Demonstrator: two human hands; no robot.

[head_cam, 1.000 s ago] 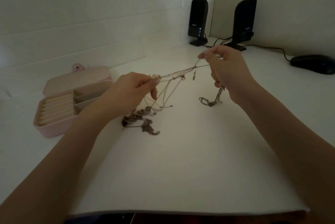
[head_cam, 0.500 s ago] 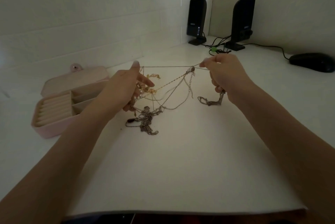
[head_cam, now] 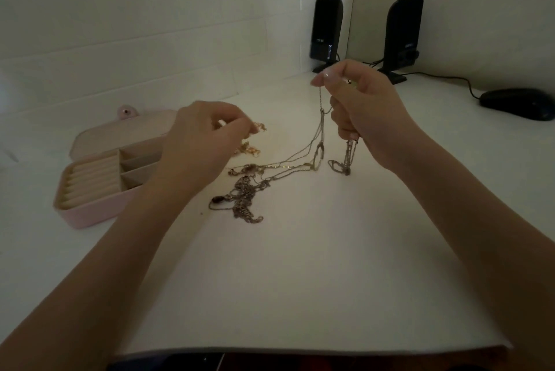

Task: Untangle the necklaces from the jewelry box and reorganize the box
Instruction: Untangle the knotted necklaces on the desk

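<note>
Right hand (head_cam: 365, 114) is raised above the table (head_cam: 270, 295), thumb and forefinger pinching a thin chain (head_cam: 320, 106) that hangs straight down from the fingertips. Lower fingers are curled round a second, heavier chain (head_cam: 348, 154) dangling under the palm, its end pooled on the table just below.

Left hand (head_cam: 204, 142) is lower, fingers curled, pinching a small gold piece (head_cam: 260, 126) at the fingertips. More gold links (head_cam: 249, 150) sit just under that hand.

Change from half a second ago: the chain was then stretched level and taut between the two hands. Now the right hand has gone up, the left has dropped and let go of that strand, and the thin chain runs down from the right fingertips, then slack across the table toward the left.

The tangle of necklaces (head_cam: 243, 199) lies on the table between the hands and nearer the person, dark and silver strands knotted together, with the slack strands leading into it.

Pink jewelry box (head_cam: 99, 184) is just left of the left hand, lid open and laid back, ring rolls and small compartments showing; the left wrist covers its right end.

Beyond the right hand: two black speakers (head_cam: 326, 31) with cables, and a black mouse (head_cam: 516, 104) further right.
</note>
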